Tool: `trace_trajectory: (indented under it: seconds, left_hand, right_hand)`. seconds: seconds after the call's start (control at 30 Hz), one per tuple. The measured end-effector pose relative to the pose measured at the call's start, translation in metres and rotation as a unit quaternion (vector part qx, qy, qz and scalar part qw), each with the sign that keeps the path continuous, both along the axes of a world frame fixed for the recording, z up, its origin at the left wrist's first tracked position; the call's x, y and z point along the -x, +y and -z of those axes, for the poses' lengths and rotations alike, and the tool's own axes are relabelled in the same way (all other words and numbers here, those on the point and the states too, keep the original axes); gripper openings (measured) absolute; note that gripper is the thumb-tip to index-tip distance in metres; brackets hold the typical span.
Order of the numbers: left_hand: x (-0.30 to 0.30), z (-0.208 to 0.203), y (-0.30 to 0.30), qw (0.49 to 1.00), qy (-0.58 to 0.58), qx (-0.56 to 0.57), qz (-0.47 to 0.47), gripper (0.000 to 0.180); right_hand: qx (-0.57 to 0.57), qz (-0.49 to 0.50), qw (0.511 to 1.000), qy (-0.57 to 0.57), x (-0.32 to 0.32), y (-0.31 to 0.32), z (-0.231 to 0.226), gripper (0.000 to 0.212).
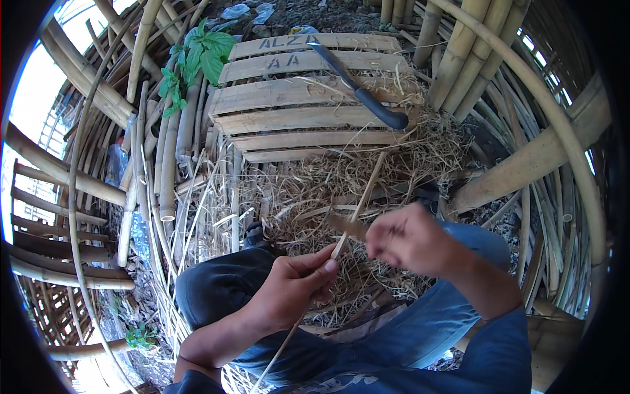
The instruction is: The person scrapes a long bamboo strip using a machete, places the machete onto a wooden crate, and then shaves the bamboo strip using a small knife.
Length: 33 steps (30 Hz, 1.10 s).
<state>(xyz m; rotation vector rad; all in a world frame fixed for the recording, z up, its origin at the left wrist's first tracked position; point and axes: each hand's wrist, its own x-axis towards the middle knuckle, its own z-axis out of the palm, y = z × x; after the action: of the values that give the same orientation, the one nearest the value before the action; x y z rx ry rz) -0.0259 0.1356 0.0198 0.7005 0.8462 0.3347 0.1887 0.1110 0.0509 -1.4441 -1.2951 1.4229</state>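
Note:
My left hand (292, 285) is closed round a thin bamboo strip (370, 185), thumb along its top. The strip slants up and away to the right, and its tail runs down past my wrist toward my lap. In my closed right hand (418, 241) is a small knife; its short, brownish blade (342, 224) points left and crosses the strip just beyond my left fingertips. The blade seems to touch the strip. My right fingers hide the knife's handle, and they are slightly blurred.
Ahead stands a slatted wooden crate (289, 123), with a large black-handled knife (357, 92) lying across it. Curly bamboo shavings (308, 187) cover the ground before my knees. Bamboo poles (167, 171) stand at left, a thick pole (525, 171) at right. A leafy plant (207, 56) grows beside the crate.

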Motion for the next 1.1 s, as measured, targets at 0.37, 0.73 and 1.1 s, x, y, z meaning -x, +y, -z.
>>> trace_trajectory:
  seconds: [0.37, 0.73, 1.1]
  left_hand:
    - [0.004, 0.003, 0.002, 0.998, -0.030, -0.046, 0.011, 0.022]
    - [0.009, -0.003, -0.001, 0.999, -0.038, 0.017, 0.027, 0.033]
    - [0.005, 0.001, 0.002, 0.998, -0.035, 0.042, 0.014, 0.023]
  right_hand:
    - [0.176, -0.073, 0.981, 0.024, 0.012, 0.007, 0.002, 0.026]
    - [0.035, 0.174, 0.982, 0.058, -0.046, 0.024, 0.000, 0.031]
    - [0.261, -0.136, 0.954, 0.054, 0.017, 0.005, 0.001, 0.034]
